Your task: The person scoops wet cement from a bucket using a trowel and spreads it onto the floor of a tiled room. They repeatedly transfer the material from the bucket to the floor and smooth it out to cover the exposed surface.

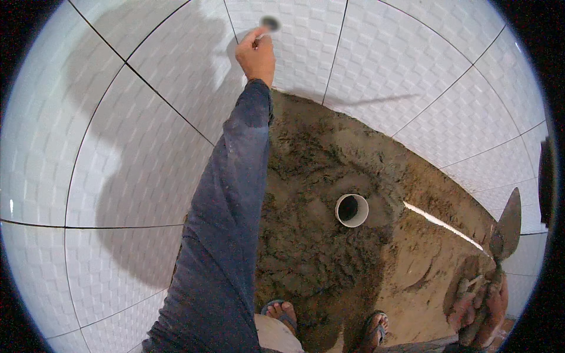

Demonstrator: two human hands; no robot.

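Observation:
My left arm reaches up to the white tiled wall, and my left hand [256, 57] is closed with its fingertips bunched. They are at the edge of a dark round spot [270, 23] on the wall, too blurred to tell whether it is a hole or a fitting. Whether anything small is pinched in those fingers cannot be made out. At the lower right, my right hand [496, 303] is closed around the handle of a pointed trowel [508, 226]. The trowel's grey blade points upward, near the right-hand wall. Shadow hides part of the grip.
A white pipe end [352, 210] stands open in the rough floor of damp mortar [318, 253]. A narrow white streak [447, 226] crosses the lighter floor to its right. Textured white tiles [388, 53] surround the corner. My sandalled feet [282, 312] stand at the near edge.

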